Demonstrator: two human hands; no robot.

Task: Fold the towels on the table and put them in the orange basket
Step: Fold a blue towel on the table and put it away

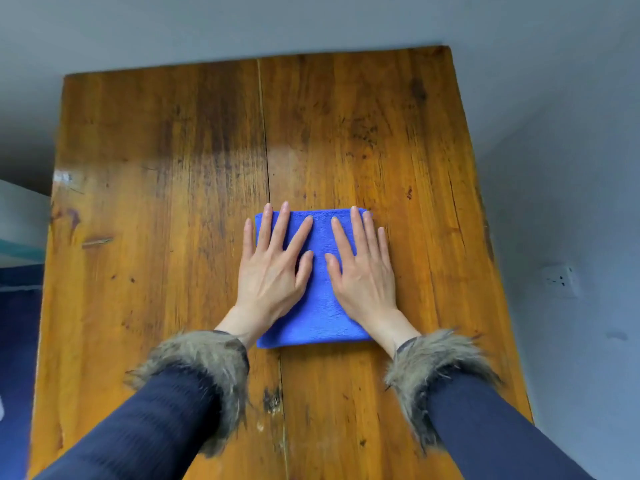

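At the far left a pale ledge [20,216] is showing past the edge of the wooden counter [145,174], with something dark blue below it, too blurred to name; moving inward, the left sleeve with its fur cuff [204,362] is reaching forward over the boards; the left hand [273,271] is lying palm-down on the left half of the blue towel [320,306], its fingers [277,233] spread flat and gripping nothing; the towel is sitting just right of the counter's middle seam, already folded into a compact near-square, its near edge showing stacked layers; the right hand [363,275] is pressing the right half the same way, fingers open and splayed, thumbs nearly meeting over the middle; farther right a wall socket [561,280] is showing beyond the counter. The orange basket is not appearing anywhere in view. The towel is looking soft, light and plush, likely to sag or spring open if lifted by one corner; pinching both side edges through all layers, or sliding the fingers under the near fold, is looking like the safest hold.
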